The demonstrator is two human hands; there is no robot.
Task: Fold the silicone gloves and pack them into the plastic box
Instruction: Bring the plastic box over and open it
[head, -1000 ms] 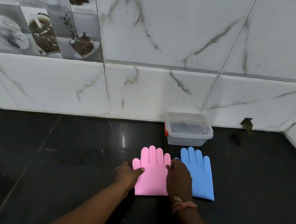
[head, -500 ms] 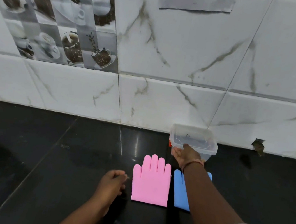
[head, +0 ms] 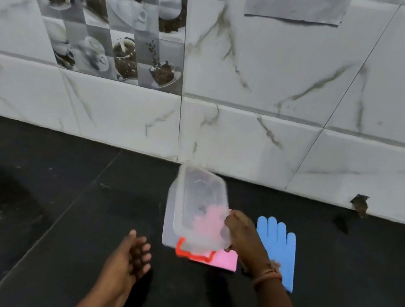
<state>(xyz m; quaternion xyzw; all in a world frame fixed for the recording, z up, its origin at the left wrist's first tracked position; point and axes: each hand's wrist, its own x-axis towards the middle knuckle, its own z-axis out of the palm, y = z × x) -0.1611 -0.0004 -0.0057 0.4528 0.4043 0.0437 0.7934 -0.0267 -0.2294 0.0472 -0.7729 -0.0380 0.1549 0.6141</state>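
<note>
My right hand [head: 242, 233] grips the clear plastic box [head: 197, 206] by its right rim and holds it tilted above the counter. The box has a red clip [head: 193, 254] at its near end and its lid is on. Under the box lies the pink silicone glove [head: 223, 260], flat, mostly hidden and showing pink through the plastic. The blue silicone glove [head: 278, 245] lies flat to the right, fingers toward the wall, partly behind my right wrist. My left hand [head: 134, 255] hovers open to the left of the box, holding nothing.
The black stone counter [head: 47, 210] stretches left and right. A white marble-tile wall [head: 250, 134] rises right behind the box. A small broken hole [head: 359, 205] sits in the wall base at the right.
My right hand has taken the box from the wall and brought it toward me, tilted over the pink glove. My left hand has opened its fingers beside it.
</note>
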